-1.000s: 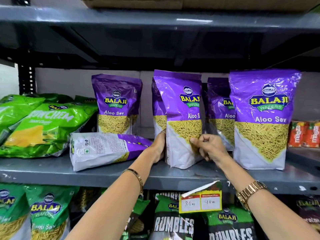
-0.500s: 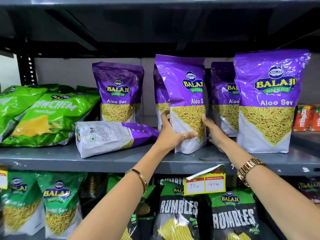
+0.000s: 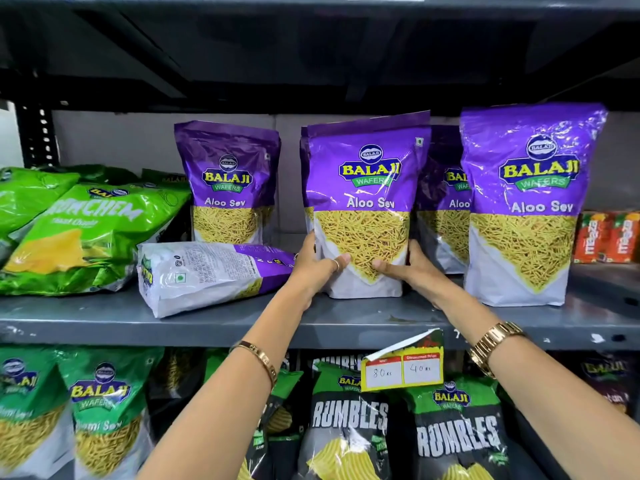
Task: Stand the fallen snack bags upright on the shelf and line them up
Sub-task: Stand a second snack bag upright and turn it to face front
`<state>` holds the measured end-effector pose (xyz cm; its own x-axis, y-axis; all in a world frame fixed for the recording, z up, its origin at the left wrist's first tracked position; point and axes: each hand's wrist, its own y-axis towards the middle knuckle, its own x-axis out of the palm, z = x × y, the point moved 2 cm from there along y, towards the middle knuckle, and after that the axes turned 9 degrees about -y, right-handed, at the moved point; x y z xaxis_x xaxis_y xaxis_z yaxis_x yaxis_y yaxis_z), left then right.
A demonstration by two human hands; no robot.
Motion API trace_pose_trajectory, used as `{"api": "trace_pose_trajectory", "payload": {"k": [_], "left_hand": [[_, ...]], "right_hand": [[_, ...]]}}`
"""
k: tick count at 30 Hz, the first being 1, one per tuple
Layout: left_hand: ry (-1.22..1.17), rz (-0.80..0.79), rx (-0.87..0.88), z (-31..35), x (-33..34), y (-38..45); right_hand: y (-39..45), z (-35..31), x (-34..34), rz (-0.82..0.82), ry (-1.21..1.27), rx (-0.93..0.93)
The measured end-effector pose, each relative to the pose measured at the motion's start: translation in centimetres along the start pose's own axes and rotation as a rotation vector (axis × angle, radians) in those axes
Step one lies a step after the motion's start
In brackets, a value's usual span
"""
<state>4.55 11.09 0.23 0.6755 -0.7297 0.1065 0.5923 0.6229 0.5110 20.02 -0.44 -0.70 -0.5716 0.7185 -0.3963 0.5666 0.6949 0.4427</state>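
Aloo Sev bag (image 3: 363, 202) upright on grey shelf (image 3: 104, 322), clasped low between left hand (image 3: 317, 265) and right hand (image 3: 410, 268). Behind it, another purple bag (image 3: 441, 202) half hidden. Fallen bag (image 3: 207, 275) on its side, front face unseen.

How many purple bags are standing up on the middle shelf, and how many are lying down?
Standing up: 5, namely the left bag, the held bag between the left hand and right hand, the hidden bag peeking out behind it, the back bag and the far-right bag
Lying down: 1, the fallen bag
Total: 6
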Motion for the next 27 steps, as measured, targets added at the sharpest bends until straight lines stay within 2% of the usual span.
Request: {"api": "trace_pose_trajectory", "payload": {"k": [8, 14, 27], "left_hand": [[0.091, -0.054, -0.109, 0.0, -1.4, 1.2], [0.216, -0.035, -0.057, -0.4, -1.4, 0.1], [0.190, -0.043, -0.036, 0.8, -2.0, -2.2]], "right_hand": [[0.3, 0.9, -0.1, -0.037, -0.140, 0.007], [0.2, 0.6, -0.2, -0.073, -0.100, 0.038], [-2.2, -0.4, -0.3, -0.074, -0.028, 0.088]]}}
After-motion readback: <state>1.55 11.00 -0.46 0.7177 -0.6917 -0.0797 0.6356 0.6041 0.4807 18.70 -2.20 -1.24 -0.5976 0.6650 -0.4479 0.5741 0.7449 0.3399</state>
